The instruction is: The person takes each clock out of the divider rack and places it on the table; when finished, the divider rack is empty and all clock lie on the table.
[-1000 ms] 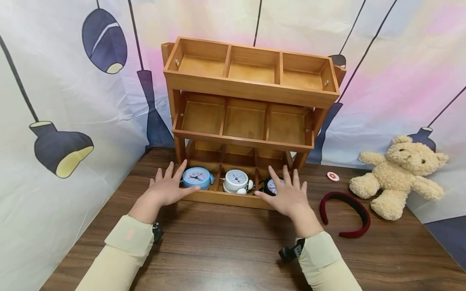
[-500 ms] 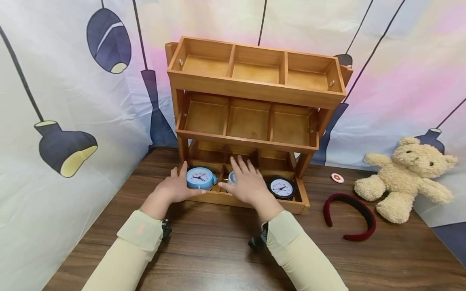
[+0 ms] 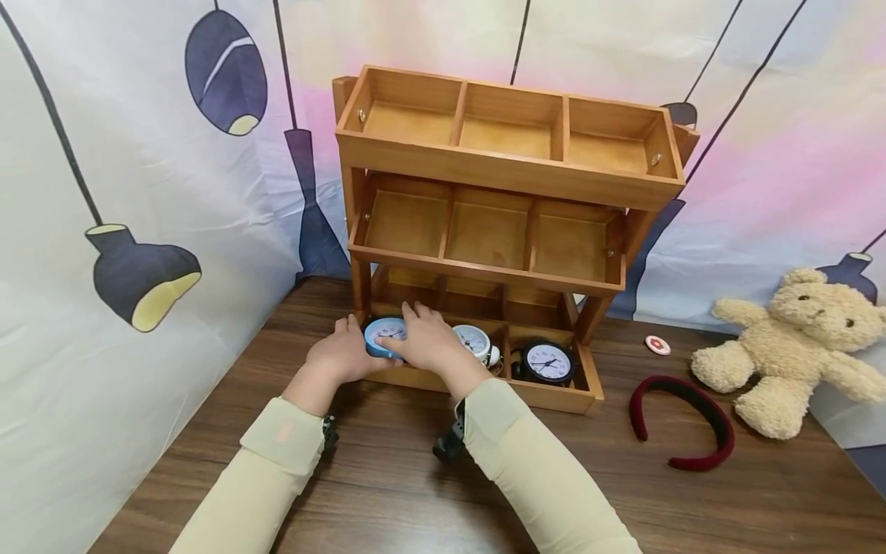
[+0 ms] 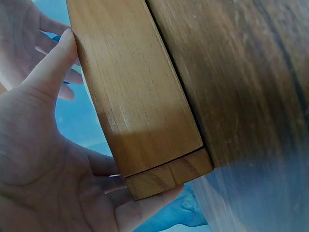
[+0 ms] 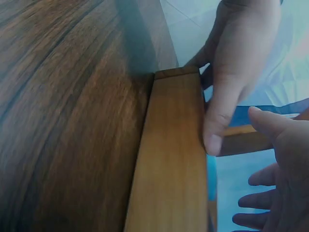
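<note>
Your blue clock [image 3: 379, 336] sits in the left bottom compartment of the wooden shelf [image 3: 512, 171], dial upward, likely for reading from above. Your left hand [image 3: 344, 354] is spread about the shelf's front left corner, thumb at the front board. Your right hand [image 3: 431, 342] is spread at the clock's right, seemingly to bracket it; firm contact, cannot tell. White clock [image 3: 472, 338] and black clock [image 3: 547, 363] occupy the shelf's other bottom compartments, presumably for separation.
</note>
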A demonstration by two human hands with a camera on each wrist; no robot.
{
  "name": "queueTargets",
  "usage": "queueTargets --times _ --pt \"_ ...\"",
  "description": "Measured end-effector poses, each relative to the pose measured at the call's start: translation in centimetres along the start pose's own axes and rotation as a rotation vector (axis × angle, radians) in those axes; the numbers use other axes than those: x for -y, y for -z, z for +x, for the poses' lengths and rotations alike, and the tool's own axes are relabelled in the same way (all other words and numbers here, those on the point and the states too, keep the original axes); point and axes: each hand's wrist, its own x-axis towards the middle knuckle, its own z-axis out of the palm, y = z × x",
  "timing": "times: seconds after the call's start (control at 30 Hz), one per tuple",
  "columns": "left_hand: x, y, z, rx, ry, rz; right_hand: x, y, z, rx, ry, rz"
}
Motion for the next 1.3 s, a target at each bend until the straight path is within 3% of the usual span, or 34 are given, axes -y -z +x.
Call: queueTargets --times 0.3,0.53,0.83,1.3 --pt "-0.1 0.2 0.0 0.013 0.039 0.03 0.7 -1.3 1.4 0.011 -0.01 -0.014" --pt "-0.2 0.4 0.2 0.047 0.051 0.058 1.2 -1.8 2.1 0.053 -0.064 0.028" --pt "-0.1 0.4 0.2 0.034 0.059 0.068 1.6 -1.9 2.4 0.065 -0.139 -0.027" --pt "-0.2 0.4 0.2 0.024 0.076 0.06 1.5 -1.0 2.2 -0.037 -0.06 -0.015"
